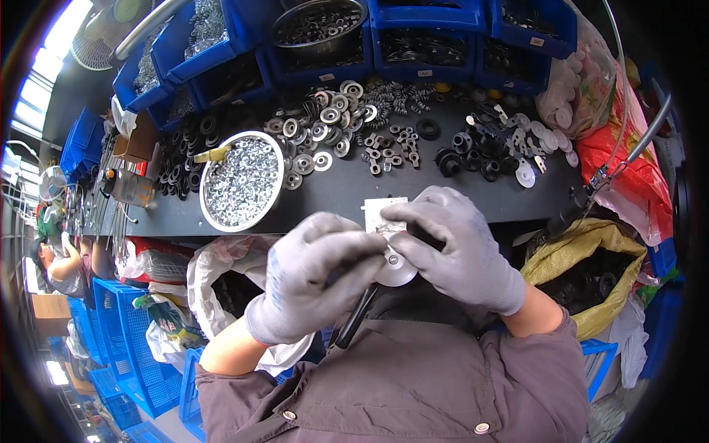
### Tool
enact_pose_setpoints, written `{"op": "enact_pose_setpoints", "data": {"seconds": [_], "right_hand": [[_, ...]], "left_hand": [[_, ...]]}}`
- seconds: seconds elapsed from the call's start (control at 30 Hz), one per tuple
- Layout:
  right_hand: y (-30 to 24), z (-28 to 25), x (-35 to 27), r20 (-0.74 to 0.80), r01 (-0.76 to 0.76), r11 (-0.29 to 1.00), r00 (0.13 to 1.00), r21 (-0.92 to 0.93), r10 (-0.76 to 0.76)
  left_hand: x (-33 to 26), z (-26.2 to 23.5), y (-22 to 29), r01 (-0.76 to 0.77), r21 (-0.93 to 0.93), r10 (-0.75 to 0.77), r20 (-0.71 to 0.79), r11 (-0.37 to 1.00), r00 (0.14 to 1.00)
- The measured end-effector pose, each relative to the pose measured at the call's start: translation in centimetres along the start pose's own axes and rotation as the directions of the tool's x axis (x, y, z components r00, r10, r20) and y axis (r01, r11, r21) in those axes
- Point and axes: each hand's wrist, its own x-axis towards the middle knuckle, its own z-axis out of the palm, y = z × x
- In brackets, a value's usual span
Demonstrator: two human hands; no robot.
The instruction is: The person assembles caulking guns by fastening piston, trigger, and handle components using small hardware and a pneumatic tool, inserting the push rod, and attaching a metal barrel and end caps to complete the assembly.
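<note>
Flanking a pale disc (399, 275) near the table edge (509, 215) — both hands (314, 277) (459, 255).

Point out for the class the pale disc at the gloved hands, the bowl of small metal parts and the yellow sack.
Pale disc (399, 275): head view, on its lower face.
Bowl (280, 177): head view, on its right rim.
Yellow sack (605, 317): head view, on its lower wall.

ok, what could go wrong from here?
1. The shiny round silver disc sits between the grey-gloved left hand and grey-gloved right hand, by the flat black table's front edge; a slip might drop it.
2. The round white bowl, holding many small silver metal pieces, stands close to that edge; a bump could spill them.
</note>
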Motion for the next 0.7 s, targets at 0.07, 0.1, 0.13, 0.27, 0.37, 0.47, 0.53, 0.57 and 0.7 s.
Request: {"op": "enact_pose_setpoints", "data": {"seconds": [0.07,0.1,0.13,0.27,0.37,0.47,0.53,0.57,0.7], "right_hand": [[-0.2,-0.4,-0.5,-0.047,-0.037,0.999,0.998,-0.005,0.036],[-0.1,-0.7,-1.0,-0.063,0.012,1.000,0.998,0.023,-0.011],[-0.1,-0.8,-1.3,-0.080,0.062,0.997,0.995,0.052,-0.058],[0.3,-0.1,-2.0,-0.009,0.070,0.997,0.997,-0.028,-0.071],[0.3,-0.7,-1.9,0.032,0.068,0.998,0.997,-0.014,-0.068],[0.9,-1.0,-1.2,0.087,0.116,0.992,0.989,0.049,-0.120],[1.3,-1.3,-0.7,0.109,0.147,0.984,0.982,0.098,-0.157],[1.4,-1.5,-0.5,0.136,0.123,0.982,0.980,0.142,-0.143],[1.4,-1.7,-0.2,0.175,0.117,0.975,0.973,0.189,-0.150]], "left_hand": [[-0.1,0.3,0.2,-0.066,0.114,0.061,0.045,0.991,0.997],[-0.1,0.4,0.0,-0.112,0.160,0.102,0.071,0.981,0.992],[-0.1,0.5,-0.1,-0.159,0.205,0.141,0.099,0.966,0.985],[0.3,0.4,0.4,-0.264,0.385,0.200,0.198,0.884,0.960],[0.5,0.5,0.1,-0.338,0.449,0.258,0.231,0.827,0.938],[0.5,0.1,0.1,-0.419,0.512,0.321,0.273,0.750,0.907],[0.7,-0.2,0.4,-0.485,0.516,0.351,0.340,0.706,0.872],[0.7,-0.1,0.2,-0.505,0.531,0.385,0.327,0.681,0.863],[0.5,-0.1,0.6,-0.374,0.551,0.213,0.335,0.746,0.918]]}}
